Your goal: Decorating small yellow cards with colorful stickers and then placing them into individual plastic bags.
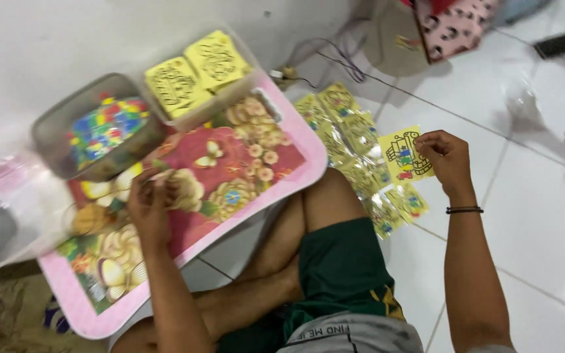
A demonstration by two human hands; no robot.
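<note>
My right hand (448, 159) pinches the edge of a yellow picture card (405, 155) with a partly coloured drawing, held just above the white tiled floor. Below it lies a row of similar yellow cards in clear sleeves (354, 147). My left hand (148, 202) rests on a pink-rimmed floral lap table (243, 163), fingers curled around something small that I cannot make out. A grey tub of small multicoloured pieces (99, 127) stands just beyond that hand.
A clear tub with two yellow cards (197, 72) sits at the table's far edge. A clear plastic lid or box (8, 209) lies at the left. Cables (335, 62) run along the floor. My crossed legs in green shorts (335, 268) lie under the table.
</note>
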